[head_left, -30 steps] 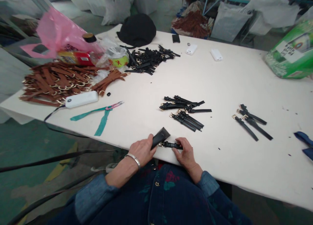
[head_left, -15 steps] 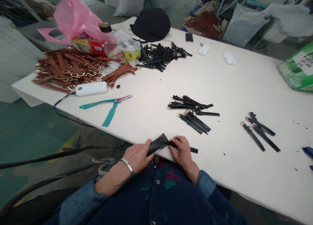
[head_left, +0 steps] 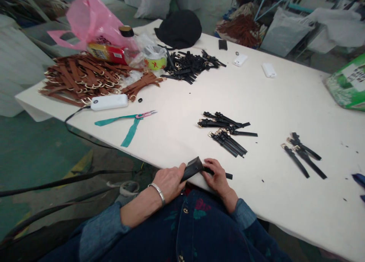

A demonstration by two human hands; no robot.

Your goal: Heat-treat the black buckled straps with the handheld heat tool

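Observation:
My left hand, with a silver bracelet at the wrist, is wrapped round a dark boxy handheld tool whose kind I cannot make out. The tool's broad end meets the fingers of my right hand at the table's front edge. Those fingers are closed on a thin black strap, its free end poking out to the right; its other end is hidden between hand and tool. Just beyond lies a group of black buckle straps. Farther right rest several more black straps with gold buckles.
Thread snips with green cloth strips lie on the white table. A white power bank with a cable sits by a brown strap heap. Behind are a black strap pile, a black cap and a pink bag.
My left hand and the dark tool have shifted slightly right, and the tool has turned, closing in on my right hand. The right hand still grips the strap in nearly the same place.

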